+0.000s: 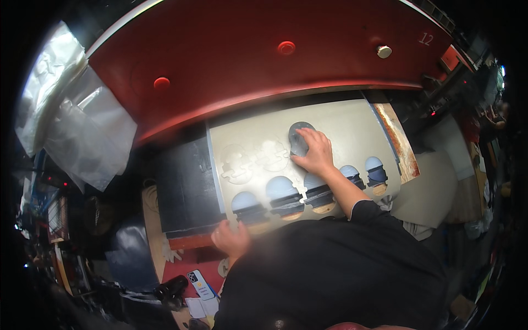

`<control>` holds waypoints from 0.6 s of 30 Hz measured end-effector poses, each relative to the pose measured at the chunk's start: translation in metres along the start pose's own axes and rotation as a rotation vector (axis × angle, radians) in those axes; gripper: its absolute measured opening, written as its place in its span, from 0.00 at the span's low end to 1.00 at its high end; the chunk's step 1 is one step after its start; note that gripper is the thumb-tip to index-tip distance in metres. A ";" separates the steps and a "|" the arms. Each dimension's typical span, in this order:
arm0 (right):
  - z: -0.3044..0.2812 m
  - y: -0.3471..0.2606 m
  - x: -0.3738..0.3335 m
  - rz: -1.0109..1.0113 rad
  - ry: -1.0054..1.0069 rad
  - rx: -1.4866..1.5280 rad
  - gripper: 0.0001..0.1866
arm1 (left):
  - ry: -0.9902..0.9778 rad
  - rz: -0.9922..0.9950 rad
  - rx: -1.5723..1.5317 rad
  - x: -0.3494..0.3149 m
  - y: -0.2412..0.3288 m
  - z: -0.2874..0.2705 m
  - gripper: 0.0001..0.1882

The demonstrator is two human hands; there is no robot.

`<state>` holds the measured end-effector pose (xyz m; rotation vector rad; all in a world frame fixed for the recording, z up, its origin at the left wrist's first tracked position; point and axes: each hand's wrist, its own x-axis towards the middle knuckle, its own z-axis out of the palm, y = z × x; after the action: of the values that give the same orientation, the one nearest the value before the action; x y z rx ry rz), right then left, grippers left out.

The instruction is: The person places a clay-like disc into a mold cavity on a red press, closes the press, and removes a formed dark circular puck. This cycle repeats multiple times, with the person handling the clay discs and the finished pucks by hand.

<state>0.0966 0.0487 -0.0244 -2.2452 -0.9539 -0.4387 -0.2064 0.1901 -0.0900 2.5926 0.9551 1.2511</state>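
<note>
A beige sheet (352,129) lies across the work surface in front of me. My right hand (317,155) is closed around a dark grey cutting die (298,144) with a rounded outline, set on the sheet near its middle. To the left of the die, outlines of cut shapes (237,164) show in the sheet. Several rounded openings (281,190) run along its near side, with blue and dark surface visible through them. My left hand (231,240) is at the sheet's near left corner; its fingers are blurred, and whether they grip the edge is unclear.
A wide red machine beam (231,60) with round knobs spans the far side. Clear plastic sheeting (91,121) hangs at the left. A black board (187,190) borders the sheet. Below left lie a phone (201,284) and a white glove (171,252). Beige material (426,192) drapes at right.
</note>
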 end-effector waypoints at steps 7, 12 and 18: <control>0.004 -0.003 0.003 -0.013 -0.015 -0.037 0.38 | 0.016 -0.020 -0.006 0.002 0.001 0.003 0.18; -0.003 -0.005 0.005 0.035 -0.050 0.021 0.38 | 0.036 -0.004 -0.009 0.005 0.000 0.005 0.18; -0.057 0.024 -0.028 0.006 0.120 0.068 0.31 | 0.071 0.049 0.011 0.023 -0.002 0.013 0.18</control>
<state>0.0922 -0.0165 -0.0078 -2.1348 -0.8870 -0.5241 -0.1870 0.2078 -0.0838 2.6110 0.9182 1.3627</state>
